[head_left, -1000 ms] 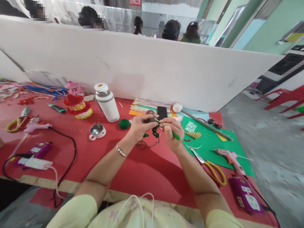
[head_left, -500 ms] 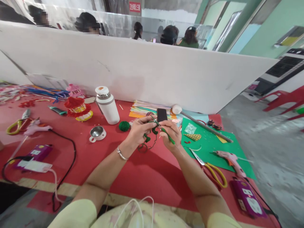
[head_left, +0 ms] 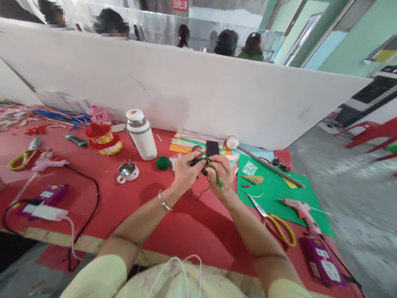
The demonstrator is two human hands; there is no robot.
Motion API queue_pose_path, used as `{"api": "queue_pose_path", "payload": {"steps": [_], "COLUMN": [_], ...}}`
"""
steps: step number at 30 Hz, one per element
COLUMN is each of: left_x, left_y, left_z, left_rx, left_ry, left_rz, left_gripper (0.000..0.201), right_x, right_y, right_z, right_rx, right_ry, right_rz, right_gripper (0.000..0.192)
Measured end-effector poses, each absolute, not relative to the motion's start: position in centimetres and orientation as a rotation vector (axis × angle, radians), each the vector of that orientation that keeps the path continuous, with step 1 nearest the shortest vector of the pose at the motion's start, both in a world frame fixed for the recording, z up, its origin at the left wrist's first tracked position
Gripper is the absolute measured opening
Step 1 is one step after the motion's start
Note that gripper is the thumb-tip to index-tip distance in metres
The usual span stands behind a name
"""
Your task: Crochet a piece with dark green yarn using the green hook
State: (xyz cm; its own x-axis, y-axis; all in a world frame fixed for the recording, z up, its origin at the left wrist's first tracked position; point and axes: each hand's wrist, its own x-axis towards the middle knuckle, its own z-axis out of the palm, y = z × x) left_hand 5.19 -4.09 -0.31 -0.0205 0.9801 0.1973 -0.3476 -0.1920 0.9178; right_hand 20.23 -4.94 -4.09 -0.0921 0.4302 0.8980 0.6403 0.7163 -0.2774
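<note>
The right grip (head_left: pixel 218 165) is closed round a green-handled hook (head_left: pixel 220 181), likely light and stiff, best held by its handle. The left grip (head_left: pixel 192 162) pinches dark-green yarn work (head_left: pixel 204 171) between both, probably soft, best pinched beside the hook. Left of them sits a yarn ball (head_left: pixel 162 163).

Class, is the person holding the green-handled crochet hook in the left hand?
No, the green-handled crochet hook is gripped in the right hand, its handle pointing toward the person.
</note>
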Motion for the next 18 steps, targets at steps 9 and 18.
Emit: {"api": "queue_pose_path", "payload": {"steps": [9, 18], "left_x": [2.7, 1.5], "left_y": [-3.0, -2.6], "left_z": [1.3, 2.3], "left_rx": [0.833, 0.92], "left_ry": [0.677, 0.701], "left_rz": [0.972, 0.94], "left_gripper": [0.039, 0.031], "right_x": [22.1, 24.0], "right_y": [-4.3, -4.0], "right_z": [-3.9, -2.5], "right_rx": [-0.627, -0.62], "right_ry": [-1.898, -2.095], "right_rz": [-0.231, -0.228], "right_gripper": [0.033, 0.032]}}
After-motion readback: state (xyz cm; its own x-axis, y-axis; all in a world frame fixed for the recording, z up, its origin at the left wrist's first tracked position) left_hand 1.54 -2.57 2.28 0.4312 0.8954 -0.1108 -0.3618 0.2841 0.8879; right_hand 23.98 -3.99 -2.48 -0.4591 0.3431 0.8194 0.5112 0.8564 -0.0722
